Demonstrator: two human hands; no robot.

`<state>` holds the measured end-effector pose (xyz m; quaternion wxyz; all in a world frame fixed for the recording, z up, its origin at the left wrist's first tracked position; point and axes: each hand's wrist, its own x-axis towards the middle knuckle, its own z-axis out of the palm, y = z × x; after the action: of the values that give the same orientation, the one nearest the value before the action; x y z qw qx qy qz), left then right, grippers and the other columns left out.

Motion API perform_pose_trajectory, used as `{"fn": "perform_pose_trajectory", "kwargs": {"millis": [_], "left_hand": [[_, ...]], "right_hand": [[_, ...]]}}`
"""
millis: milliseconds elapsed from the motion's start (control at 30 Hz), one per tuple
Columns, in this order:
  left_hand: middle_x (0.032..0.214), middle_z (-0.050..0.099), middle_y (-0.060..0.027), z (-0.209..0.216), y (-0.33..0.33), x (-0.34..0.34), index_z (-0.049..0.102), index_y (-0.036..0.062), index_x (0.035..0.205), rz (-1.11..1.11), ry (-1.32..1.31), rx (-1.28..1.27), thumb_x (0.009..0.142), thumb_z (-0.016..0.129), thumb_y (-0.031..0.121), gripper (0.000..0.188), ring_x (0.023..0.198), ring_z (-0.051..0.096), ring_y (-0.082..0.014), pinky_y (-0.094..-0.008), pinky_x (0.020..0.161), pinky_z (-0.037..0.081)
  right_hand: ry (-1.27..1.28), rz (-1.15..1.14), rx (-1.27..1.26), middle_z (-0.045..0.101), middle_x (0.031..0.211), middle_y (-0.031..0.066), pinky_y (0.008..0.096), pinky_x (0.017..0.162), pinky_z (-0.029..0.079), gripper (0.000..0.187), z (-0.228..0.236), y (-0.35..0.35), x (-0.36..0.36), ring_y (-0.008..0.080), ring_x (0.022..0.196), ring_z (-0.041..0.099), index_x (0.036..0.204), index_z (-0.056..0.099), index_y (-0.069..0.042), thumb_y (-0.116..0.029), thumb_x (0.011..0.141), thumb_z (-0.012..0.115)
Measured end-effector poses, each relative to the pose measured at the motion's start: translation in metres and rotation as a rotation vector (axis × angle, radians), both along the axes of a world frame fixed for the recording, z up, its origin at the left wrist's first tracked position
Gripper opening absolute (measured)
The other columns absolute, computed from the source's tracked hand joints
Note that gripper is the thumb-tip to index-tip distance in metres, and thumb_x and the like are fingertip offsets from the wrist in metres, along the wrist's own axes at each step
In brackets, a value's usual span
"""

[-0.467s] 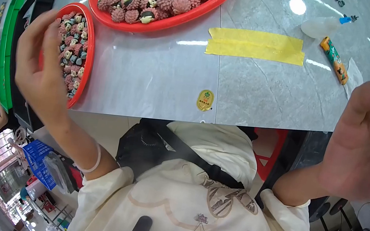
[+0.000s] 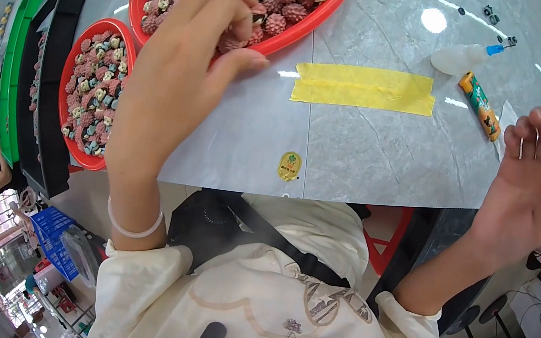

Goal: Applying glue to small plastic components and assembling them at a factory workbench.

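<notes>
My left hand (image 2: 175,74) reaches over the near edge of a large red tray (image 2: 301,35). Its fingers curl down while the thumb stays apart, and nothing shows held in it. Heaped in that tray are pink ridged pieces (image 2: 293,12) with small cream and black figures on some. A smaller red tray (image 2: 82,159) stands left of my left wrist, filled with pink, grey-blue and cream pieces (image 2: 93,89). Raised at the table's right side, my right hand (image 2: 526,183) has its palm showing, fingers loosely bent and empty. An orange and green tube (image 2: 479,105) lies nearest to it.
Yellow tape (image 2: 364,88) and a gold oval sticker (image 2: 289,166) are on the grey table. Far right are a translucent bottle (image 2: 457,58) with a blue tip and small black rings (image 2: 489,14). Black (image 2: 60,76) and green bins (image 2: 15,55) flank the left side; a red stool (image 2: 390,243) sits below.
My left hand has moved right and forward, from above the smaller tray to the large tray. My right hand has drawn lower and farther from the camera. The view has shifted slightly.
</notes>
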<state>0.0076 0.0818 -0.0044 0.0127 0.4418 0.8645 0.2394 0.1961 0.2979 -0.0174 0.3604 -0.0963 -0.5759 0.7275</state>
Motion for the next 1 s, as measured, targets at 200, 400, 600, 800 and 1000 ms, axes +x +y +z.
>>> {"fn": "perform_pose_trajectory", "kwargs": {"millis": [200, 400, 600, 800, 1000], "left_hand": [[0.076, 0.054, -0.0077, -0.009, -0.014, -0.007, 0.05, -0.0019, 0.079, -0.058, 0.053, 0.222, 0.066, 0.059, 0.0, 0.016, 0.065, 0.053, -0.0164, -0.0244, 0.057, 0.043], [0.083, 0.057, -0.0117, -0.025, -0.013, 0.024, 0.053, -0.0035, 0.084, -0.009, -0.689, 0.735, 0.076, 0.054, 0.002, 0.01, 0.072, 0.055, -0.013, -0.0197, 0.06, 0.045], [0.092, 0.054, -0.0152, -0.047, 0.001, 0.068, 0.05, -0.0037, 0.091, -0.003, -1.465, 0.954, 0.077, 0.055, 0.009, 0.02, 0.074, 0.056, -0.0152, -0.0225, 0.063, 0.046], [0.096, 0.05, -0.0168, -0.051, 0.006, 0.062, 0.046, -0.0021, 0.094, -0.084, -1.532, 0.8, 0.077, 0.055, 0.027, 0.035, 0.073, 0.054, -0.0154, -0.0188, 0.057, 0.043], [0.096, 0.049, -0.0182, -0.057, 0.004, 0.066, 0.045, -0.0017, 0.094, -0.177, -1.471, 0.858, 0.078, 0.054, 0.025, 0.032, 0.076, 0.055, -0.0175, -0.0191, 0.059, 0.044]], "right_hand": [[-0.429, -0.239, 0.479, 0.053, 0.102, 0.009, 0.0253, 0.083, 0.033, 0.034, -0.017, -0.006, -0.031, 0.015, 0.093, 0.047, 0.105, 0.048, -0.001, -0.01, 0.073, 0.053], [-0.585, -0.157, 0.621, 0.055, 0.093, 0.0073, 0.0237, 0.077, 0.037, 0.031, -0.032, -0.003, -0.045, 0.0133, 0.085, 0.049, 0.1, 0.052, 0.0, -0.011, 0.072, 0.057], [-0.376, -0.15, 0.362, 0.055, 0.089, 0.0103, 0.0253, 0.07, 0.04, 0.032, -0.02, -0.02, -0.031, 0.0145, 0.077, 0.051, 0.103, 0.047, 0.006, -0.012, 0.077, 0.052], [-0.432, 0.132, 0.224, 0.053, 0.084, 0.0132, 0.0198, 0.047, 0.039, 0.049, -0.012, -0.016, 0.011, 0.0122, 0.057, 0.05, 0.104, 0.045, 0.007, -0.03, 0.074, 0.058], [-0.368, 0.155, 0.359, 0.053, 0.086, 0.0152, 0.0219, 0.061, 0.042, 0.048, -0.006, -0.018, 0.001, 0.018, 0.074, 0.052, 0.098, 0.047, 0.004, -0.031, 0.069, 0.064]]}}
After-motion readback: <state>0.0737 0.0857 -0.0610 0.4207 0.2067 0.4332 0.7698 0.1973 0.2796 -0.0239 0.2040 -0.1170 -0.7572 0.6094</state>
